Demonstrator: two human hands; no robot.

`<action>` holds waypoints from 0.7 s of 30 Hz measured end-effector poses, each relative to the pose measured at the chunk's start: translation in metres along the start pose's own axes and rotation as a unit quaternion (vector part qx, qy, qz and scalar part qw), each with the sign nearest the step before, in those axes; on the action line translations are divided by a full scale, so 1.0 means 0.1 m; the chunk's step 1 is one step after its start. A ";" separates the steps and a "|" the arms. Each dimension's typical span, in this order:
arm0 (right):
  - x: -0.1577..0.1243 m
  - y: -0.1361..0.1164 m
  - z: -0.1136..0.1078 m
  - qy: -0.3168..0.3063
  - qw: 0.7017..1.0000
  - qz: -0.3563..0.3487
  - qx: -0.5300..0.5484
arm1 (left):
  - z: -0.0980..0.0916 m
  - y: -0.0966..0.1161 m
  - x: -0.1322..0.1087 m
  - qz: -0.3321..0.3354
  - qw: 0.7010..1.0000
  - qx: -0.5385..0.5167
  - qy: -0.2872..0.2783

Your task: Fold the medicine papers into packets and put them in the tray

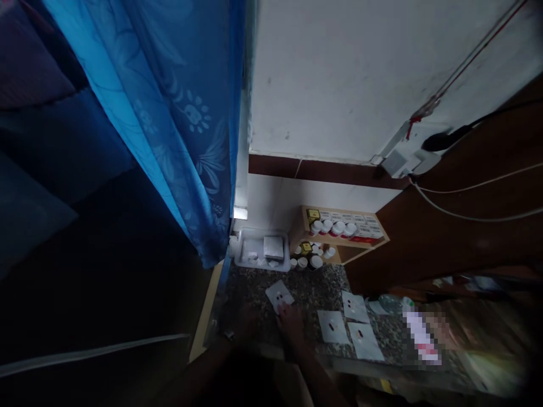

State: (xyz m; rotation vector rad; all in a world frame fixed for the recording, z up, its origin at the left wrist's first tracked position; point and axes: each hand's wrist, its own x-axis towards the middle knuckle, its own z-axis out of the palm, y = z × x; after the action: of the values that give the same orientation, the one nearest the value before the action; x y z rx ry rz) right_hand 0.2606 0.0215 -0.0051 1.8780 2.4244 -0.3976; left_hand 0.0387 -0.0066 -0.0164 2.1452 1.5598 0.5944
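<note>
My right hand (291,319) is at the near edge of a white paper square (278,291) with a few small dark red pills on it. Its fingers appear to pinch that edge, though the picture is dim and blurred. To the left, my left hand (247,321) is low over the counter in deep shadow, and its fingers cannot be made out. On the right lie more paper squares with pills: a near-left paper (334,333), a far paper (351,302) and a near-right paper (367,346).
A white tray (238,261) holding folded paper stands at the back of the granite counter (250,285). Beside it, a wooden shelf (304,226) carries white-capped bottles (338,228) and boxes. A blue curtain (169,113) hangs left; a plastic bottle (390,303) lies right.
</note>
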 end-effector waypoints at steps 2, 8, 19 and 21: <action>-0.07 -0.18 0.02 -0.016 1.000 -0.015 0.015 | -0.02 0.08 -0.01 0.013 0.998 0.028 -0.052; -0.23 -0.51 -0.05 -0.050 0.996 -0.045 0.050 | -0.11 0.22 0.01 0.022 0.969 0.097 -0.227; 0.15 -0.45 -0.23 -0.069 0.989 0.001 0.128 | -0.33 0.36 0.09 -0.043 0.951 0.120 -0.283; 0.22 -0.48 -0.22 -0.070 0.990 0.002 0.122 | -0.34 0.39 0.13 -0.049 0.950 0.119 -0.286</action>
State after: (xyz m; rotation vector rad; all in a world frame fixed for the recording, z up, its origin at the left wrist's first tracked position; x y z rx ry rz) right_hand 0.2113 0.0367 0.0202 1.8693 2.3715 -0.8309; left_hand 0.0535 -0.0027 0.0347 2.1233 1.4382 -0.2544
